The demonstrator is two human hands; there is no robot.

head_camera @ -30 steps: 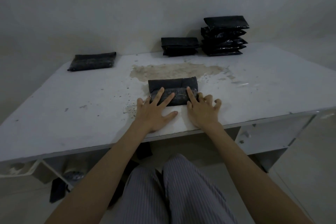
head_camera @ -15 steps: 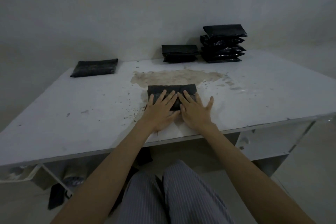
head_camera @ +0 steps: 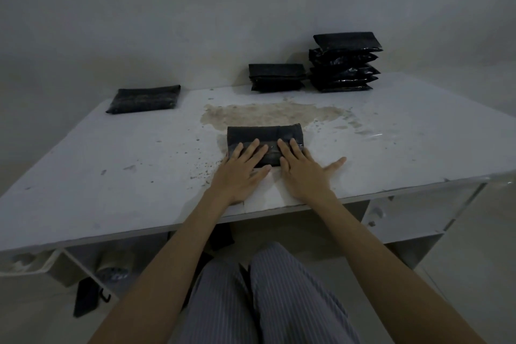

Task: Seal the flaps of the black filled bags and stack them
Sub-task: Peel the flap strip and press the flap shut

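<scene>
Item under work: one black filled bag (head_camera: 264, 135), lying flat near the front middle of the white table (head_camera: 111, 165), just this side of a brown stain (head_camera: 268, 114). Its near half carries a glossy strip, apparently the flap or its tape; whether the seal is complete cannot be told.

Grip: the left hand (head_camera: 240, 173) and the right hand (head_camera: 303, 173) lie flat on the bag's near half, fingers straight and spread, pressing down. Neither hand has hold of anything; the right thumb is splayed out on the table to the right.

Handling, as judged: the bag looks soft and full of loose grain, so it should sag if lifted by one end and may shed contents if the flap is weak. The film looks slick. Best taken by both short ends, or scooped from beneath, flap side kept up.

Surroundings: a tall stack of bags (head_camera: 344, 64) stands far right against the wall, with a low stack (head_camera: 276, 78) just left of it, near or touching. A single bag (head_camera: 143, 99) lies far left, well apart. Dark crumbs (head_camera: 203, 173) are scattered left of the hands.

Obstructions: nothing stands between the worked bag and the stacks. The tall stack leans unevenly, so another bag on top could shift it.
</scene>
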